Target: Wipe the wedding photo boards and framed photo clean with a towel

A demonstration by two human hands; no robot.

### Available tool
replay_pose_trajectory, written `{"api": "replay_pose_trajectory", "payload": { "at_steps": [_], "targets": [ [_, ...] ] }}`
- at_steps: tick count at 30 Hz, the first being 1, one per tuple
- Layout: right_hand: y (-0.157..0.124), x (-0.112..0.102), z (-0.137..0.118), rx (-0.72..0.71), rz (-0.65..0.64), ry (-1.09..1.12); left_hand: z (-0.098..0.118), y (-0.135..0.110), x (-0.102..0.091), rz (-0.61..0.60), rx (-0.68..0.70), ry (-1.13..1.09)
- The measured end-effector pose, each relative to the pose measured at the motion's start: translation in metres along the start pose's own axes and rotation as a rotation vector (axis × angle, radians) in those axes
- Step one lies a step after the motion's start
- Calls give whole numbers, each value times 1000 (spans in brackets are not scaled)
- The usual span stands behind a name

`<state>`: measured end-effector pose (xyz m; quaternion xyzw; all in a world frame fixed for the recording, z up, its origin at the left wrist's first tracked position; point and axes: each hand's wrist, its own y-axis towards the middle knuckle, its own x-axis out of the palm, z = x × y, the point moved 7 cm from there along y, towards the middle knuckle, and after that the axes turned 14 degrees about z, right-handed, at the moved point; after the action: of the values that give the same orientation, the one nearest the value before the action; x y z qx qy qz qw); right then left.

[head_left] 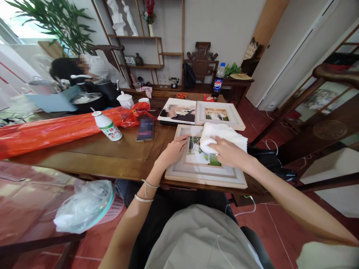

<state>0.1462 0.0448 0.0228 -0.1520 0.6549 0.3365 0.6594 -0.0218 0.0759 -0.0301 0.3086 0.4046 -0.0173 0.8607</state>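
A framed photo (175, 174) with a pale wooden border and wide mat lies flat at the table's front edge, just before me. My left hand (173, 150) rests on the left part of this frame, fingers stretched toward the picture. My right hand (226, 151) grips a white cloth (221, 133) and presses it on the upper right of the picture. Part of the photo is hidden beneath the cloth and fingers. Behind it lie a second framed photo (238, 118) and, to its left, a large photo print or album (179, 112).
On the wooden table (131, 164) are a phone (145, 129), a white drink bottle (107, 126) with a straw, a long red plastic-wrapped bundle (61, 129), a lidded cup (125, 100) and a cola bottle (218, 81). A lined waste basket (110, 209) stands below left. Another person (98, 67) is at far left.
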Motion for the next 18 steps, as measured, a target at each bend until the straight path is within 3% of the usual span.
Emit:
{"api": "replay_pose_trajectory", "payload": {
  "at_steps": [6, 10, 13, 18],
  "targets": [
    [-59, -39, -65, -41, -128, 182, -1, 0, 1, 6, -9, -9],
    [-72, -34, -84, -40, -59, 264, -1, 0, 1, 2, -7, -4],
    [-62, -14, -68, 11, 44, 203, -1, 0, 1, -3, 3, -7],
    [-20, 7, 0, 83, 128, -2, -1, 0, 0, 1, 8, -15]
  ]
}}
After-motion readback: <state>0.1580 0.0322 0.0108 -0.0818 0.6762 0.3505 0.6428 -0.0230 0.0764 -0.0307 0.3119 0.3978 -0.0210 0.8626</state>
